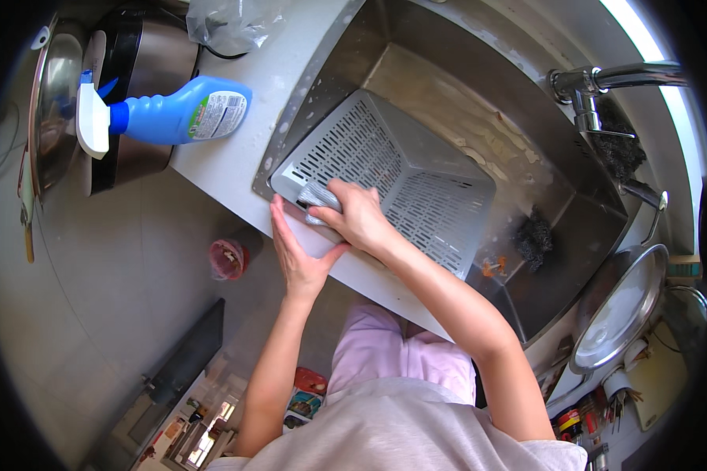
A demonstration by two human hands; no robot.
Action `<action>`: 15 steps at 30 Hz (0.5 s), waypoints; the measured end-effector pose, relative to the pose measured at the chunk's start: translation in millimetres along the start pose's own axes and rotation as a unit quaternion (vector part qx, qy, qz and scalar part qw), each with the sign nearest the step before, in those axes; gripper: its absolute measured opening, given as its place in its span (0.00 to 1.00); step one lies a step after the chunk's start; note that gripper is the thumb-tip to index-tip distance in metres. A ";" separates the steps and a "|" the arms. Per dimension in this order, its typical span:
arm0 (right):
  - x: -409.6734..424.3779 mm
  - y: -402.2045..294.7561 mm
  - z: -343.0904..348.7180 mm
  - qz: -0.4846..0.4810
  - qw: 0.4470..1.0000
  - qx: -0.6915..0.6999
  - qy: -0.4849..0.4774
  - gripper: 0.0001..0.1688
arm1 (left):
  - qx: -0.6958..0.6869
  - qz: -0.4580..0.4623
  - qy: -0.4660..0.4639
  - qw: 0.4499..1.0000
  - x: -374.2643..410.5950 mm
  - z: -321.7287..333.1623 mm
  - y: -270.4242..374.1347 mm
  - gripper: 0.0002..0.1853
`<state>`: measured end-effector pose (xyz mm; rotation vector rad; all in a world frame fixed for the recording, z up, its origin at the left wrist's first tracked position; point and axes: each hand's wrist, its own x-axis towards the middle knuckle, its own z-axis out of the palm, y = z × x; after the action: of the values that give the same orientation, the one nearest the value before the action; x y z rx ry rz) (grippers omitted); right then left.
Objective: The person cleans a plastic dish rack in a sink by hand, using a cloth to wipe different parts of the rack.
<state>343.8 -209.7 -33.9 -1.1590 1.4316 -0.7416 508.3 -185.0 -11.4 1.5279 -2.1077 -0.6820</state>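
A grey plastic drain basket (430, 188) with slotted sides stands tilted in the stainless steel sink (571, 235), its upper left part against the sink's near edge. My right hand (359, 215) grips a folded grey cloth (318, 200) and presses it on the basket's rim, near the corner. Beside it, my left hand (300, 259) rests at the basket's outer edge, fingers straight and thumb spread, with nothing seen in its grasp. Its palm side is partly hidden. A blue spray bottle (165, 115) with a white trigger head is at the counter's left part.
Behind the sink rises a chrome faucet (586, 88). A dark steel wool scourer (533, 238) and orange food scraps (495, 266) lie in the sink. A metal basin (621, 309) stands at the right. On the floor is a small pink-lined bin (228, 259). A clear plastic bag (230, 23) sits on the counter.
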 end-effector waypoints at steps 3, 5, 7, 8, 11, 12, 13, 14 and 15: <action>-6.4 7.1 0.7 0.029 0.999 0.020 0.014 0.23 | 0.069 0.030 -0.023 0.997 17.9 -14.3 -3.7 0.74; -0.4 2.2 -7.1 0.068 0.997 0.031 -0.031 0.24 | 0.073 0.061 -0.024 0.995 37.0 -20.1 -13.8 0.75; 13.6 -7.1 -3.0 0.076 0.997 0.022 -0.021 0.25 | 0.081 0.094 -0.066 0.990 54.9 -29.4 -20.0 0.76; 20.6 -13.0 -0.1 0.082 0.996 0.018 -0.021 0.25 | 0.068 0.132 -0.078 0.986 59.3 -29.4 -29.9 0.76; 29.9 -16.1 7.0 0.076 0.997 0.017 -0.023 0.24 | -0.002 0.126 -0.098 0.987 70.4 -27.7 -42.2 0.75; 31.3 -14.6 4.1 0.066 0.997 0.008 -0.036 0.23 | 0.000 0.161 -0.082 0.984 75.0 -26.2 -45.3 0.75; 32.9 -12.3 -0.3 0.057 0.997 0.000 -0.048 0.23 | -0.010 0.154 -0.082 0.985 74.8 -25.2 -48.7 0.76; 36.9 -7.1 -9.6 0.027 0.995 0.015 -0.096 0.23 | -0.019 0.146 -0.081 0.986 73.6 -23.4 -53.1 0.76; 44.7 -2.4 -19.2 0.013 0.986 0.041 -0.159 0.22 | -0.029 0.140 -0.081 0.986 75.4 -21.6 -56.3 0.76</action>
<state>329.3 -255.1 -43.6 -1.1354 1.1379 -0.5618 541.2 -274.8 -24.7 1.1460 -2.3411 -0.7779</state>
